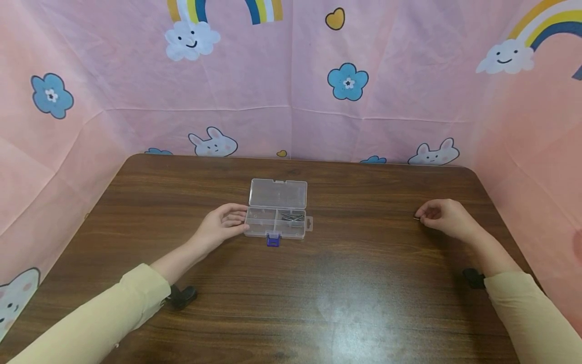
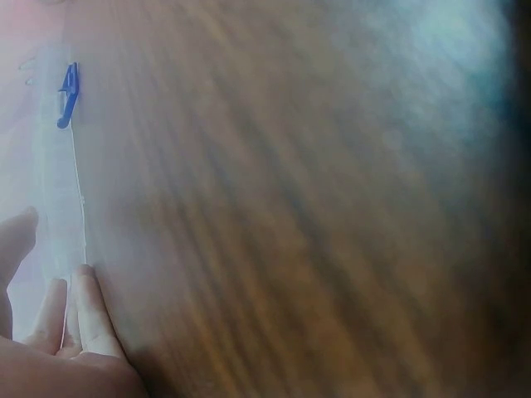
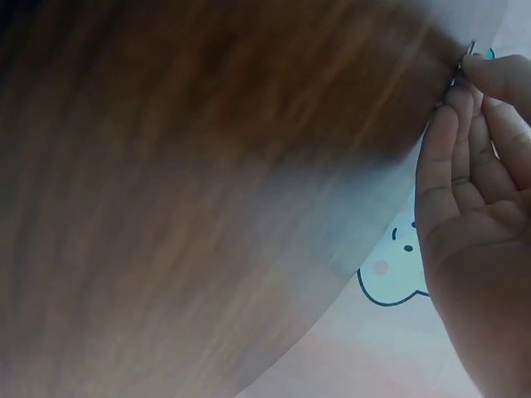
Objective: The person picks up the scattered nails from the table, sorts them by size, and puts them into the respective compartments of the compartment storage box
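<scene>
Near the table's middle lies a clear plastic compartment box (image 1: 260, 222), its lid (image 1: 278, 194) swung back and its blue latch (image 1: 273, 240) at the front. Several thin metal pieces (image 1: 293, 217), like nails or screws, lie in its right compartments. My left hand (image 1: 218, 225) holds the box's left end between thumb and fingers; the left wrist view shows fingertips (image 2: 86, 274) against its side. Far to the right, my right hand (image 1: 445, 217) pinches a small thin metal piece (image 3: 472, 47) between thumb and fingers, close to the tabletop. Its exact kind is too small to tell.
The brown wooden table (image 1: 364, 283) has rounded far corners. A pink patterned cloth (image 1: 291, 76) hangs behind it and along both sides. Dark wrist-camera mounts (image 1: 182, 297) sit by both sleeves.
</scene>
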A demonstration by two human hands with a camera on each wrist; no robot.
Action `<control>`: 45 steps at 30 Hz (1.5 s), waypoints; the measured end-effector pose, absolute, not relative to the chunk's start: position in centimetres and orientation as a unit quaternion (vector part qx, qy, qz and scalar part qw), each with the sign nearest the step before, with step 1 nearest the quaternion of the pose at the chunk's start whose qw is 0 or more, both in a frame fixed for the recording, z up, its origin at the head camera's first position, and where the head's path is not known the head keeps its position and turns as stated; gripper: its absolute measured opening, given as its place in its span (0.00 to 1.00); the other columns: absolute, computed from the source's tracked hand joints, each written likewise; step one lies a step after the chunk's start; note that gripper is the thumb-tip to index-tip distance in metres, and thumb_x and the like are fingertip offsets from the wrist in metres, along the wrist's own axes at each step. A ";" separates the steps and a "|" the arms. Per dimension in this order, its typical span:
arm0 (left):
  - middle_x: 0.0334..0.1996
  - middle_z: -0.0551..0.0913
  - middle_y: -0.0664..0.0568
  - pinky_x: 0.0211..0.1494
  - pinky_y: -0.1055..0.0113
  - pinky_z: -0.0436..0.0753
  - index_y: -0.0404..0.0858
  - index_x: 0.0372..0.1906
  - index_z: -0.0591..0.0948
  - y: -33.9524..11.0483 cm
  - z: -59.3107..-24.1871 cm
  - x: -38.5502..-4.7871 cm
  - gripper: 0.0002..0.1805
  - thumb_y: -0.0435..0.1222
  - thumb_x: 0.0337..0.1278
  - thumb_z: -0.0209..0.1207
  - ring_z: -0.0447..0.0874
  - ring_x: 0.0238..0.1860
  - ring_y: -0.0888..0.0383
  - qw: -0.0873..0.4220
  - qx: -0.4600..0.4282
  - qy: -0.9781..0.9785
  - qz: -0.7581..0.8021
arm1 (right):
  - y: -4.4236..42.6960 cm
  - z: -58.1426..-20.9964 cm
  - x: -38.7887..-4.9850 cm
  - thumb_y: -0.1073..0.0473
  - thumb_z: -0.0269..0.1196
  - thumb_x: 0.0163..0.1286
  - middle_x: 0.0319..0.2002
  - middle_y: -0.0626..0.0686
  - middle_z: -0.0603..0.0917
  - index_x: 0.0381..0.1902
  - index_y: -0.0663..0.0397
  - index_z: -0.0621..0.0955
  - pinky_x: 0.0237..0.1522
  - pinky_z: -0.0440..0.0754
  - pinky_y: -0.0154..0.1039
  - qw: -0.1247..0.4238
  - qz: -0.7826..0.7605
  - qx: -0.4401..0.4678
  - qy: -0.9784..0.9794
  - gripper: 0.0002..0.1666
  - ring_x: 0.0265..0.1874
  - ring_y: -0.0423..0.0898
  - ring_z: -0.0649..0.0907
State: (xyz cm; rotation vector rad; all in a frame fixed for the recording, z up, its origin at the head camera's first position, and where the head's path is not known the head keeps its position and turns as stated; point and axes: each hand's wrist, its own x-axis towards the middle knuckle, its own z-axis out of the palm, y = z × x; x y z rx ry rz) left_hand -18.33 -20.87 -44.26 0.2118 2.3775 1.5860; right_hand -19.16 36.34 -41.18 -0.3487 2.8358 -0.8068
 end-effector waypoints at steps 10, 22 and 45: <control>0.65 0.79 0.31 0.59 0.84 0.80 0.29 0.71 0.74 -20.8 -44.3 -18.3 0.30 0.31 0.69 0.68 0.81 0.65 0.40 0.139 0.072 0.823 0.547 | 36.3 -41.3 -19.2 0.69 0.68 0.70 0.40 0.56 0.91 0.43 0.61 0.89 0.38 0.80 0.25 0.091 -0.261 -0.117 0.954 0.06 0.36 0.31 0.80; 0.66 0.79 0.31 0.59 0.84 0.80 0.28 0.71 0.73 -20.9 -44.4 -18.4 0.30 0.31 0.69 0.68 0.82 0.65 0.39 0.135 0.076 0.824 0.544 | 35.0 -40.8 -19.7 0.69 0.68 0.71 0.41 0.58 0.91 0.43 0.62 0.88 0.38 0.77 0.20 0.036 -0.268 -0.128 0.954 0.06 0.36 0.29 0.79; 0.65 0.79 0.30 0.57 0.86 0.80 0.27 0.71 0.73 -20.8 -44.3 -18.3 0.30 0.30 0.69 0.68 0.81 0.65 0.39 0.140 0.069 0.820 0.551 | 27.8 -40.0 -22.1 0.71 0.64 0.72 0.43 0.60 0.89 0.46 0.64 0.86 0.41 0.78 0.25 0.037 -0.317 -0.156 0.935 0.08 0.41 0.49 0.81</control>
